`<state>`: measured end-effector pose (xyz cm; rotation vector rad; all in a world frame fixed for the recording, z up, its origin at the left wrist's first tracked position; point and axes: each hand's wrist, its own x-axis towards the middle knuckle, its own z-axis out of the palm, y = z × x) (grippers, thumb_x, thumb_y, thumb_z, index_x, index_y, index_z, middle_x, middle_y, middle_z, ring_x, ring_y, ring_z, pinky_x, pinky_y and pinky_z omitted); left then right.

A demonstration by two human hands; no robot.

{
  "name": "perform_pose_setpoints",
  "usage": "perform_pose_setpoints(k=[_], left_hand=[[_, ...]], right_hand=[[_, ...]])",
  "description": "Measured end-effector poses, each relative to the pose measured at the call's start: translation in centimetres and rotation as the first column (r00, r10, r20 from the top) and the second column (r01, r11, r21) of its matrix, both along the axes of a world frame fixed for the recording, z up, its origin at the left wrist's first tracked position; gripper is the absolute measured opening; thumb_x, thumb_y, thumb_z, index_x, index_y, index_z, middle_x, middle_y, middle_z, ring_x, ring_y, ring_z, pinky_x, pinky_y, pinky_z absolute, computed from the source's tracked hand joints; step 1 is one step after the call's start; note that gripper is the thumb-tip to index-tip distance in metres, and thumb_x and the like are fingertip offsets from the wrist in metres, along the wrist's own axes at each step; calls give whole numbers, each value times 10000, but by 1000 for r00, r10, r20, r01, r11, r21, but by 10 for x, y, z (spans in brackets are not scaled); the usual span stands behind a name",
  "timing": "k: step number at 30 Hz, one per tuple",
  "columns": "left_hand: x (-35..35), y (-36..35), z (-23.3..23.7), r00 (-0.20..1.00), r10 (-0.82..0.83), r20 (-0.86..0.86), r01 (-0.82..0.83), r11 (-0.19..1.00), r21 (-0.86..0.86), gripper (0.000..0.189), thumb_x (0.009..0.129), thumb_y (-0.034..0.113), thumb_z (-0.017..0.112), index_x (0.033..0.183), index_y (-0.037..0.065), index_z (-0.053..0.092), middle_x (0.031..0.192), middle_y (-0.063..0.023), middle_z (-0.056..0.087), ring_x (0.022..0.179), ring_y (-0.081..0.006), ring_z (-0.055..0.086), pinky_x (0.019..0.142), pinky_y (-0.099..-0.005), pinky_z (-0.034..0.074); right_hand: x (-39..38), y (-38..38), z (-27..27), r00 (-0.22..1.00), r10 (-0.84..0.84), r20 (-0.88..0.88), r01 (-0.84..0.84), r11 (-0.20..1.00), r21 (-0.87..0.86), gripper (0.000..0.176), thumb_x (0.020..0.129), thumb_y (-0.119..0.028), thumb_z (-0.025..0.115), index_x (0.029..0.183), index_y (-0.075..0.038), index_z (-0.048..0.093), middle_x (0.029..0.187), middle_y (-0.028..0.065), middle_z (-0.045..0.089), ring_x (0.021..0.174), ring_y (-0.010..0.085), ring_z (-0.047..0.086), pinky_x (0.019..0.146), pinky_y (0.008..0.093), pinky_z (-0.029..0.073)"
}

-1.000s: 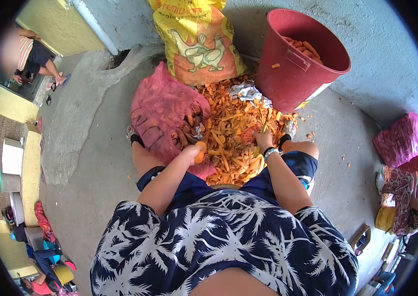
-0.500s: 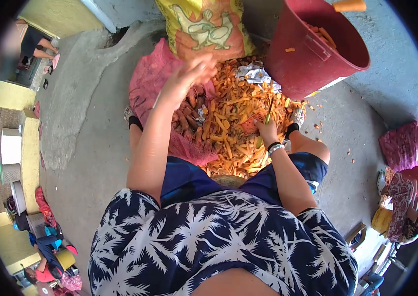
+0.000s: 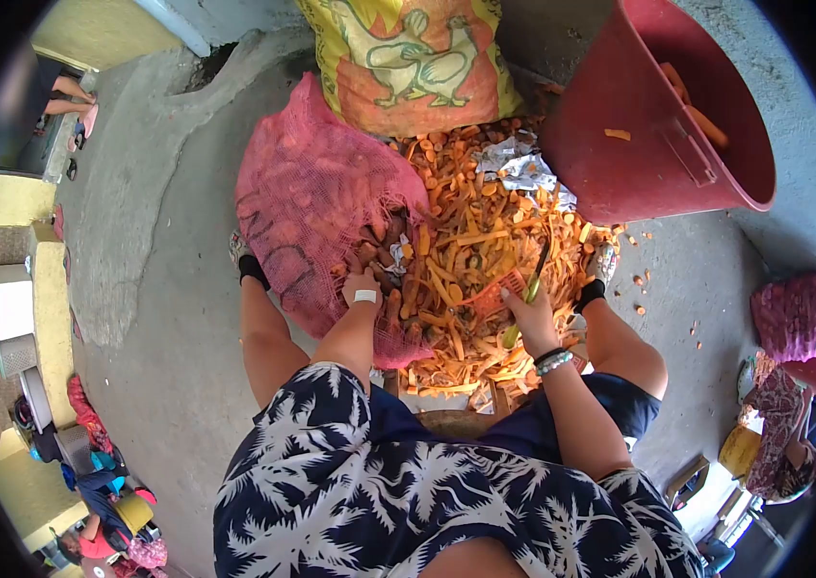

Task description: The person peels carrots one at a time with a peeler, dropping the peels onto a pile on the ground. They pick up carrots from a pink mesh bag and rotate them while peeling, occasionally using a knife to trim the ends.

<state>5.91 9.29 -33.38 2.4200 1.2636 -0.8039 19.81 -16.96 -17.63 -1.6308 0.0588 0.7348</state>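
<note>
My right hand [image 3: 531, 318] is wrapped round a knife [image 3: 540, 273] with a green handle and dark blade pointing up, above a heap of orange peelings and cut pieces [image 3: 461, 255]. My left hand [image 3: 362, 287] reaches down among unpeeled carrots [image 3: 393, 310] at the mouth of a pink mesh sack [image 3: 307, 193]; its fingers are partly hidden there. An orange plastic grid [image 3: 499, 292] lies beside my right hand. Crumpled silvery paper [image 3: 516, 166] rests on the heap.
A red bucket [image 3: 653, 125] with carrots inside stands at the upper right. Behind the heap is a yellow and orange sack [image 3: 417, 67] with printed birds. People are partly visible at the far left and right edges. A purple bag [image 3: 793, 313] lies at the right.
My left hand has come down from above the heap to the carrots by the mesh sack. My right hand still holds the knife. The orange piece over the bucket's rim is gone from there.
</note>
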Motion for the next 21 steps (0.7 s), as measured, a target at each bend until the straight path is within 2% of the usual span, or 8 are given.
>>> perform_pose_setpoints(k=[3, 6, 9, 10, 11, 12, 16, 21], left_hand=[[3, 7, -12, 989, -58, -139, 69, 995, 76, 403, 835, 198, 526, 1220, 131, 429, 1050, -193, 553, 932, -319, 579, 749, -426, 495], [6, 10, 6, 995, 70, -67, -69, 997, 17, 380, 837, 153, 517, 1207, 127, 433, 1085, -175, 534, 916, -302, 583, 729, -392, 505], [3, 16, 38, 915, 366, 167, -297, 894, -335, 396, 819, 110, 521, 1201, 119, 416, 1107, -150, 522, 910, -283, 587, 728, -365, 505], [-2, 12, 55, 699, 689, 191, -380, 584, -717, 466, 817, 60, 498, 1255, 121, 348, 1076, -133, 527, 886, -259, 589, 721, -375, 495], [-8, 5, 72, 412, 910, 41, -261, 161, -952, 542, 815, 10, 475, 1308, 123, 280, 1046, -116, 532, 862, -235, 590, 713, -384, 485], [-13, -3, 96, 387, 920, 54, -92, 96, -991, 546, 819, 40, 488, 1316, 117, 274, 1062, -122, 535, 864, -234, 589, 711, -380, 484], [-19, -42, 207, 411, 910, 56, 428, -139, -893, 458, 860, 193, 483, 1282, 95, 335, 1154, -168, 499, 894, -240, 576, 757, -382, 489], [-11, -74, 256, 426, 899, 107, 488, -128, -863, 480, 911, 394, 398, 1232, 38, 391, 1041, -126, 552, 799, -216, 575, 666, -325, 468]], right_hand=[[5, 1, 0, 997, 1, -73, -2, 1000, -3, 238, 817, -65, 599, 1011, -4, 476, 801, 36, 575, 613, 106, 541, 511, 250, 422], [11, 3, 10, 988, 17, -152, -25, 998, -53, 280, 814, -50, 581, 1079, 5, 508, 977, 78, 585, 849, 147, 559, 727, 289, 447], [6, 4, 9, 993, -1, -118, -4, 999, -40, 249, 822, -64, 582, 1050, 7, 511, 923, 61, 585, 793, 134, 548, 680, 281, 441], [5, 3, 11, 995, 18, -101, -21, 999, -26, 242, 823, -70, 584, 1041, 7, 512, 907, 58, 582, 772, 129, 542, 666, 282, 439], [3, 2, 12, 996, 37, -81, -38, 999, -12, 235, 825, -76, 586, 1033, 7, 513, 891, 54, 580, 751, 125, 536, 651, 283, 436], [3, 1, 12, 997, 60, -40, -62, 998, -34, 234, 827, -79, 586, 1033, 6, 514, 885, 55, 580, 733, 123, 535, 634, 281, 436], [-1, -8, 20, 995, 82, -61, -83, 996, -17, 239, 820, -81, 595, 1029, 3, 515, 864, 55, 577, 706, 130, 536, 604, 275, 434], [-17, -21, 28, 997, 52, 64, -55, 998, 33, 252, 815, -60, 588, 1047, 2, 512, 893, 67, 594, 714, 125, 563, 586, 270, 452]])
